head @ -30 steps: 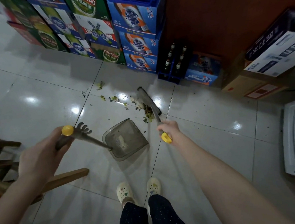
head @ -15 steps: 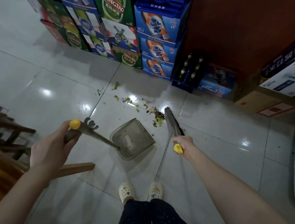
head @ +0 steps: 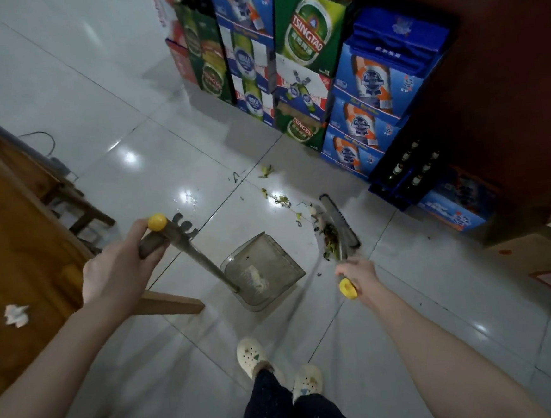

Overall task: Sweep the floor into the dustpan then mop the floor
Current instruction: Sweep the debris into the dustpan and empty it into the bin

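— While standing over the pale tiled floor, gripping with both hands. For the left hand, a tight curl round the grey handle of the dustpan, just below its yellow cap, beside a comb of grey teeth.
— And on the other side?
— Clenched as well: for the right hand, a full wrap round the stick of the broom, close to its yellow end.
— Whereabouts of the pan itself?
— Down on the tiles, between the two hands and ahead of a pair of cream clogs. Mouth turned away and rightward, toward the broom. Something pale smeared or lying inside; impossible to tell which.
— And the dirt?
— Heaped as a greenish pile against the left face of the broom head, near the pan's mouth yet not inside. Looser scraps strung out farther back, close to a tile joint, with one leafy bit lying apart beyond the rest.
— Broom head touching the floor?
— Seemingly, though blurred; hard to say for certain.
— Anything else round about?
— Stacked beer cartons at the far side, next to a dark reddish-brown panel. Dark crate of bottles at the foot of the blue stack, rightward. Wooden table at the left edge, bearing a crumpled white tissue. Beneath the left wrist, a wooden bar low above the tiles.
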Demonstrator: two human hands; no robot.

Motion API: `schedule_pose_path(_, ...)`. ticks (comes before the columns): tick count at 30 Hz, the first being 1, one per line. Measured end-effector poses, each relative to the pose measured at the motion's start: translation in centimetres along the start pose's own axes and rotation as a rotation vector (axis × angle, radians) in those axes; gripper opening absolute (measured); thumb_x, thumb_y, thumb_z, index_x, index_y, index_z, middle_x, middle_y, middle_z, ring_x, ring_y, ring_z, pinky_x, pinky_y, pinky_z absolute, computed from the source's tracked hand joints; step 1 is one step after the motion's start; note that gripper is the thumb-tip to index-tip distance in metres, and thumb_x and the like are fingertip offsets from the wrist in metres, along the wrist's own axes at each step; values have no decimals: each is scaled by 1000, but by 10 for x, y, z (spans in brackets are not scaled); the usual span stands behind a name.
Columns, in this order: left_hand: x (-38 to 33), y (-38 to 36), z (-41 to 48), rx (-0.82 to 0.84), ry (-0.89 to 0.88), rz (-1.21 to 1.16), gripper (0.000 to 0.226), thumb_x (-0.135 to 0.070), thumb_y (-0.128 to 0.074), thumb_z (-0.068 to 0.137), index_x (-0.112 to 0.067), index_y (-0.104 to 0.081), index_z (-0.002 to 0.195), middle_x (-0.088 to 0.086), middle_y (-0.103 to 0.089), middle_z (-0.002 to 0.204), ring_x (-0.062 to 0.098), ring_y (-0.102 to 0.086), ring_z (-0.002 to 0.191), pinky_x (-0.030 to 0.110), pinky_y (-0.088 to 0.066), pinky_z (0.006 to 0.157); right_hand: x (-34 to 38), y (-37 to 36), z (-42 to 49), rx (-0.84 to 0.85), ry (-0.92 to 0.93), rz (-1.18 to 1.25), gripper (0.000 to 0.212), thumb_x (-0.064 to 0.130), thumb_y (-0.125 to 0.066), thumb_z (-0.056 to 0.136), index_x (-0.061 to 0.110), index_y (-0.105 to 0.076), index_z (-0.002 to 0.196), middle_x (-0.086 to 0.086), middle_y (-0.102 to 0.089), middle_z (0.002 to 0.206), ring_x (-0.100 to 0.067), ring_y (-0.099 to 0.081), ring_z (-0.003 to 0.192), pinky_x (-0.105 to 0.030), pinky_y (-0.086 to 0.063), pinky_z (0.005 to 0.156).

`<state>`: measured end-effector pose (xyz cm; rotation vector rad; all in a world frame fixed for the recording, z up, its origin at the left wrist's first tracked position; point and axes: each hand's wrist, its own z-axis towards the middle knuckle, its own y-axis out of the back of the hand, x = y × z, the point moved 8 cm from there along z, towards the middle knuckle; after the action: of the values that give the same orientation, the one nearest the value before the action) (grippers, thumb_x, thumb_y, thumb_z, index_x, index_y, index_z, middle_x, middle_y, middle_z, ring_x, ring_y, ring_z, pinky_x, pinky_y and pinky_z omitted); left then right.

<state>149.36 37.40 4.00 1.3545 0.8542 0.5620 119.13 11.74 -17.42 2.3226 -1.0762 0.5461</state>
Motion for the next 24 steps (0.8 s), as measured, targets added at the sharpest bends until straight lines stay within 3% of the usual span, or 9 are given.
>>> schedule_pose_path(2, 22, 8, 11, -15, 5, -24, 33, -40, -53, 90, -27, -43, 118, 4, -59, 64, 23, -56, 52, 37, -51, 49, 21, -17, -9, -15, 52, -84, 22, -10, -56, 80, -4, -64, 99, -17, -60, 91, -25, -57, 75, -25, -38, 59)
schedule_pose_path(4, 44, 16, 21, -18, 30, -59, 32, -41, -52, 89, -29, -40, 117, 2, -60, 65, 21, -57, 52, 37, -53, 50, 41, -37, -11, -11, 98, -143, 37, -9, -57, 80, -13, -58, 116, -16, -58, 89, -23, -52, 75, -26, -38, 59)
schedule_pose_path(8, 77, 26, 42, -19, 30, -111, 29, -40, -53, 90, -31, -40, 114, 0, -58, 64, 21, -57, 53, 37, -53, 50, 87, -79, -11, 60, 141, -261, 42, -5, -62, 73, -12, -60, 114, -11, -55, 66, -22, -50, 62, -32, -41, 60)
schedule_pose_path(10, 88, 28, 53, -18, 22, -112, 30, -38, -53, 90, -30, -40, 115, 0, -58, 64, 21, -57, 52, 37, -53, 50, 108, -97, -15, 91, 170, -312, 45, -5, -62, 74, -5, -60, 119, -15, -60, 68, -25, -54, 60, -33, -45, 59)
schedule_pose_path(13, 99, 29, 68, -16, 6, -118, 32, -36, -54, 90, -29, -41, 118, 0, -57, 62, 19, -55, 49, 34, -52, 46, 136, -121, -18, 117, 220, -391, 43, -10, -56, 76, -11, -55, 119, -24, -57, 69, -27, -52, 53, -33, -44, 50)
schedule_pose_path(16, 110, 31, 80, -7, -2, -99, 32, -34, -55, 91, -28, -42, 119, -2, -56, 60, 15, -53, 46, 28, -48, 43, 155, -139, -13, 144, 228, -501, 46, -11, -56, 75, 0, -59, 120, -27, -61, 67, -28, -55, 50, -32, -48, 47)
schedule_pose_path(19, 125, 33, 91, -3, 43, -117, 32, -33, -54, 91, -27, -43, 121, -2, -56, 60, 16, -53, 47, 28, -48, 44, 172, -151, 2, 155, 234, -572, 51, -12, -59, 73, 1, -56, 122, -33, -67, 86, -30, -59, 59, -38, -54, 59)
schedule_pose_path(24, 140, 35, 110, -14, 115, -142, 33, -32, -54, 91, -27, -44, 122, -3, -54, 60, 14, -52, 47, 26, -47, 44, 204, -166, 20, 151, 246, -698, 62, -10, -62, 68, 6, -55, 127, -25, -70, 82, -30, -66, 63, -38, -55, 66)
